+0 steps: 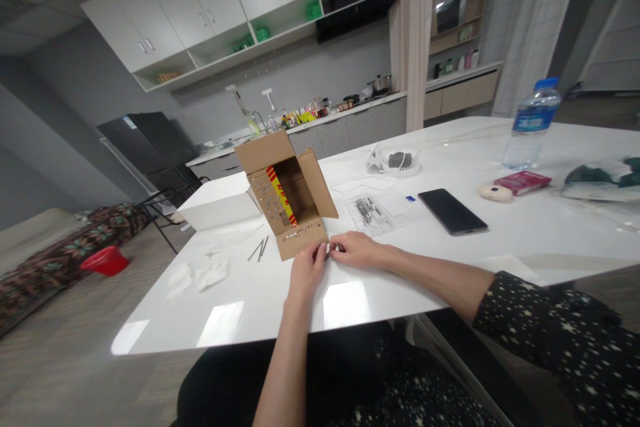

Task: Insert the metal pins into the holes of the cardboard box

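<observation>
While both hands meet at the near flap of the open cardboard box [287, 197], the fingertips of the left hand [306, 271] and the right hand [356, 250] pinch together at one spot just off the flap's right corner. Both are nearly closed, thumb against forefinger, on something too small to make out; it may be one of the tiny pale pieces lined up in a row along that flap, but I cannot tell for sure.

That box sits on the white surface [430, 267] toward its left half, a short way in from the near edge, with its flaps spread so the inside faces the person; a red and yellow panel shows within. Laying the near flap flat on the surface seems to make a little tray for the small pieces, close to the hands.

Just left of the flap lie two thin dark pins [259, 249], and further left some scraps of white paper [212, 274]. Behind the cardboard box stands a white box [220, 209]. A clear plastic bag [370, 212], a black phone [452, 211] and a water bottle [532, 123] lie off toward the right, well apart from the hands.
</observation>
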The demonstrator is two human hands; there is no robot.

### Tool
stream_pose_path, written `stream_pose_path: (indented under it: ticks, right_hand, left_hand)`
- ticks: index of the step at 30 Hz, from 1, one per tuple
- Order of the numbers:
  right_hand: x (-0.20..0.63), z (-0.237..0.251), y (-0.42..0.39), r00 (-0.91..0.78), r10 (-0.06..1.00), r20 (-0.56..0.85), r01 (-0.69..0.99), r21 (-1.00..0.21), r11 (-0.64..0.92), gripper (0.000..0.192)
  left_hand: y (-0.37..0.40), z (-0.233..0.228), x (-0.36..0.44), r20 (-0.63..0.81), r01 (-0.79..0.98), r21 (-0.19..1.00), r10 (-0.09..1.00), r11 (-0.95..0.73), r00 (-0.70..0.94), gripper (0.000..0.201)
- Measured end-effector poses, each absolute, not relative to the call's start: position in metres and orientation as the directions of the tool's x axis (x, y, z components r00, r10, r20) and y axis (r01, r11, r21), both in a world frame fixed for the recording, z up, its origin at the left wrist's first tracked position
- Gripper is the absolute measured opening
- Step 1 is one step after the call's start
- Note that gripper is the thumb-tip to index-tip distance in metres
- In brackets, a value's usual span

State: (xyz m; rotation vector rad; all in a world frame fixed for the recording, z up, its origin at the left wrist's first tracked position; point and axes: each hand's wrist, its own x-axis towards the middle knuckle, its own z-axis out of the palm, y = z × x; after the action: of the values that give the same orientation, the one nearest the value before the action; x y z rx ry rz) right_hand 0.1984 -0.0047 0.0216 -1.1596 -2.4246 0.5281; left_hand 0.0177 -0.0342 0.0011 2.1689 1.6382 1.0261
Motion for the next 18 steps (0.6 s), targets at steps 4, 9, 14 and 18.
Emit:
stream_pose_path:
  ticks: [4, 9, 14, 18]
  right_hand:
    - [0.1984, 0.022, -0.0054, -0.56, 0.809, 0.18, 0.656, -0.5, 0.565, 0.024]
    - [0.198, 0.0229, -0.0063, -0.557, 0.813, 0.171, 0.661, -0.502, 0.558, 0.024]
    - [0.1975, 0.0219, -0.0051, -0.559, 0.812, 0.166, 0.664, -0.497, 0.558, 0.023]
    - [0.1976, 0.0201, -0.0044, -0.555, 0.811, 0.185, 0.65, -0.512, 0.562, 0.022]
  left_hand:
    - [-0.0365, 0.0028, 0.0197, 0.372, 0.745, 0.583, 0.921, -0.325, 0.111, 0.033]
    - [-0.0336, 0.0007, 0.0186, 0.453, 0.745, 0.565, 0.888, -0.355, 0.08, 0.032]
    - [-0.0319, -0.0006, 0.0165, 0.46, 0.729, 0.598, 0.888, -0.331, 0.026, 0.029]
    - [-0.035, 0.004, 0.0182, 0.448, 0.808, 0.538, 0.893, -0.24, -0.033, 0.035]
